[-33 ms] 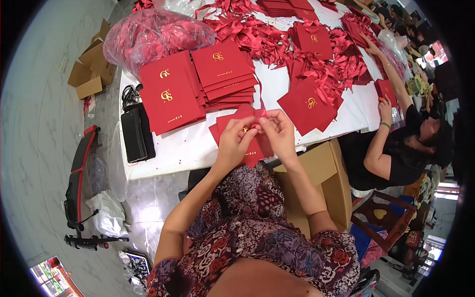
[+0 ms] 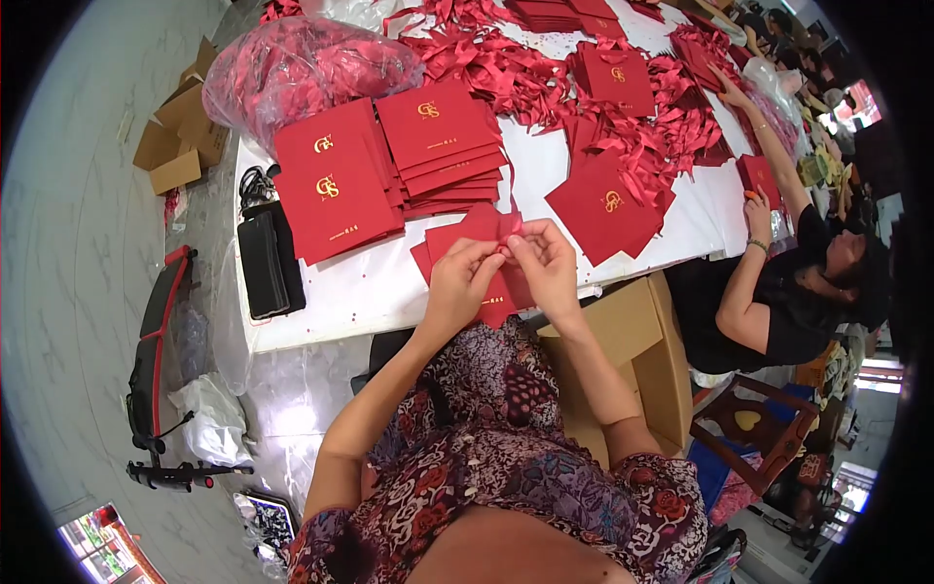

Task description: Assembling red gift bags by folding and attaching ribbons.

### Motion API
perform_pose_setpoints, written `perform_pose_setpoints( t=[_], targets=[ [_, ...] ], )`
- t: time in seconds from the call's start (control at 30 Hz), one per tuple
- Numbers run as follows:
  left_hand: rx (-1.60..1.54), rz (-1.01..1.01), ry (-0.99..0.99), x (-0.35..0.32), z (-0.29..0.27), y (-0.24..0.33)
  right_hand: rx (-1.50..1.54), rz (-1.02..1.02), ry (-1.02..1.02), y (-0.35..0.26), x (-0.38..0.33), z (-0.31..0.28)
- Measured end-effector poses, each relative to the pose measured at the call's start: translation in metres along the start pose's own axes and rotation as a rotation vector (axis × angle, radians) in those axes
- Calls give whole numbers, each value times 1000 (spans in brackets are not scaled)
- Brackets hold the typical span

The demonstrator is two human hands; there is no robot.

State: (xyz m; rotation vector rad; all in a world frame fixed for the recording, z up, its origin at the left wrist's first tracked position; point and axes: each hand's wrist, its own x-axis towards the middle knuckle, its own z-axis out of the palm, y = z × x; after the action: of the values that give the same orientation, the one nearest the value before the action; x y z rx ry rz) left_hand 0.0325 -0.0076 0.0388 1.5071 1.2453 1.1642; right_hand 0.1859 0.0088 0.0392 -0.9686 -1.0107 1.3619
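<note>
At the table's near edge, my left hand (image 2: 457, 282) and my right hand (image 2: 548, 268) meet with their fingertips pinched together. Between them is a red ribbon (image 2: 508, 226), gathered into what looks like a small loop or knot; its exact form is partly hidden by the fingers. Under my hands lies a red paper bag (image 2: 498, 304) with gold print, flat and partly covered. Left of it stand stacks of flat red paper bags (image 2: 355, 209). More red paper bags (image 2: 608, 204) with ribbons lie to the right.
A plastic sack (image 2: 302, 78) of red ribbon sits at the far left, above a black case (image 2: 263, 265). Loose ribbons (image 2: 496, 73) cover the table's back. An open cardboard box (image 2: 632, 350) stands at my right, near a co-worker (image 2: 769, 311) handling red items.
My fingers have shifted very slightly around the ribbon, both hands still pinching it. Everything else stays in place.
</note>
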Motion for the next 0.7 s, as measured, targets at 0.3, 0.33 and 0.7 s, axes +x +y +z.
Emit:
perform_pose_setpoints(
  t=[0.3, 0.33, 0.7],
  targets=[
    [195, 8, -185, -9, -24, -8, -1117, -656, -95, -26, -20, 3],
    [182, 63, -194, -6, -23, -7, -1118, -655, -93, -24, -19, 1],
    [521, 153, -75, 23, -24, -2, -861, -338, -39, -29, -21, -14]
  ],
)
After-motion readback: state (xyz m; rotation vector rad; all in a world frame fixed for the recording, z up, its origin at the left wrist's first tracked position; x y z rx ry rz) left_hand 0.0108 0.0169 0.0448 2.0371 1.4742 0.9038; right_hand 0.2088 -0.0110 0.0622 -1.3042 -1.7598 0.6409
